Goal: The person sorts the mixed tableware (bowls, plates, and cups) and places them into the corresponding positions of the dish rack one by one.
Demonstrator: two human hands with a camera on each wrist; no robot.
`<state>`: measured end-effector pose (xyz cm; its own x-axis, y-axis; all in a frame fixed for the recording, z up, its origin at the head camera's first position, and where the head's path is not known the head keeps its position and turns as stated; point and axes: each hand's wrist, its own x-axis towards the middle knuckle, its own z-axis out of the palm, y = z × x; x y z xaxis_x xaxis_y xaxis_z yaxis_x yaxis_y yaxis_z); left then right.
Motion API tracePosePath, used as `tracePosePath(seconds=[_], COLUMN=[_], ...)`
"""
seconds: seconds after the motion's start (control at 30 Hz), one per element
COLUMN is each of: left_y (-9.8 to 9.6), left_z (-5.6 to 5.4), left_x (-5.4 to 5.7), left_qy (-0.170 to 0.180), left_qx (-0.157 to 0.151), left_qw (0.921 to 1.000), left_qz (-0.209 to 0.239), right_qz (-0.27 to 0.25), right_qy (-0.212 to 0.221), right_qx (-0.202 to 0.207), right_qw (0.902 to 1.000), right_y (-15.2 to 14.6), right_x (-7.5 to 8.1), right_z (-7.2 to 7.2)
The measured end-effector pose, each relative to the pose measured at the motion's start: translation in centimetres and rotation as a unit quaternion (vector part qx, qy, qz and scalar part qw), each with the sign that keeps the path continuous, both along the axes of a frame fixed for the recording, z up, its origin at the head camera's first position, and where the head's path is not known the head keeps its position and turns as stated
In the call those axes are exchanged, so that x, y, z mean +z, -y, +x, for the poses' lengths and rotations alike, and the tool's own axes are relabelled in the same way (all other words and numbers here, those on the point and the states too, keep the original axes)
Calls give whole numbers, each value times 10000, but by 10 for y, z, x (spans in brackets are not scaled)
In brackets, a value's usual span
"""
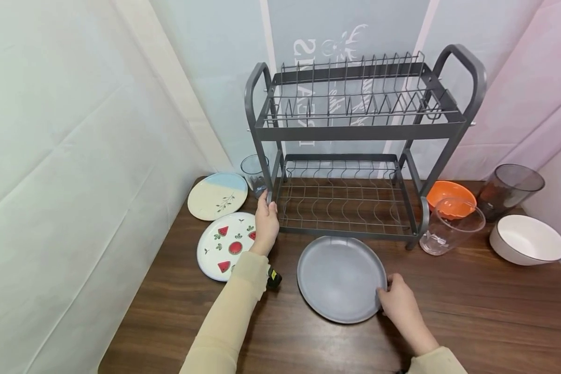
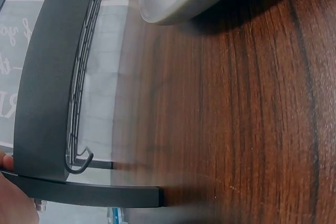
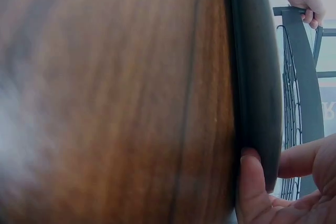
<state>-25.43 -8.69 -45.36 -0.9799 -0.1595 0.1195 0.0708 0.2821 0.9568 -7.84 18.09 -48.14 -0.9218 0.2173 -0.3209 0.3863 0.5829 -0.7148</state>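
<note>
A two-tier dark metal dish rack [image 1: 362,132] stands at the back of the table. At its lower front left corner my left hand [image 1: 267,223] grips the frame; the right wrist view also shows those fingers curled on the frame. A round grey plate [image 1: 341,280] lies in front of the rack. My right hand [image 1: 400,300] pinches its right rim, and in the right wrist view the thumb and fingers [image 3: 252,182] are on either side of the plate's edge [image 3: 260,77].
Left of the rack are a watermelon-patterned plate [image 1: 215,249], a cream and blue plate [image 1: 205,200] and a drinking glass [image 1: 254,169]. An orange bowl [image 1: 441,193], a clear glass [image 1: 441,240], a dark tinted glass [image 1: 500,192] and a white bowl [image 1: 525,241] stand on the right.
</note>
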Motion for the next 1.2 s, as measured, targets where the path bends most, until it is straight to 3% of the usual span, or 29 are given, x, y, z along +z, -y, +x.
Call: tracePosePath(seconds=[0.37, 0.57, 0.9, 1.2], left_y=[5, 4, -3, 1], left_z=[-1, 0, -3, -3], left_x=[0, 2, -1, -4], left_qy=[-16, 22, 125, 125], left_qx=[-38, -59, -78, -69], left_qw=[10000, 10000, 9999, 9999], left_qz=[14, 36, 13, 32], right_qz=[-552, -1010, -1939, -2455], right_qy=[402, 246, 300, 322], right_qx=[-160, -152, -559, -683], right_qw=[9975, 9945, 9790, 9665], right_y=[4, 3, 1, 7], right_x=[-3, -4, -1, -5], right_z=[8, 7, 9, 15])
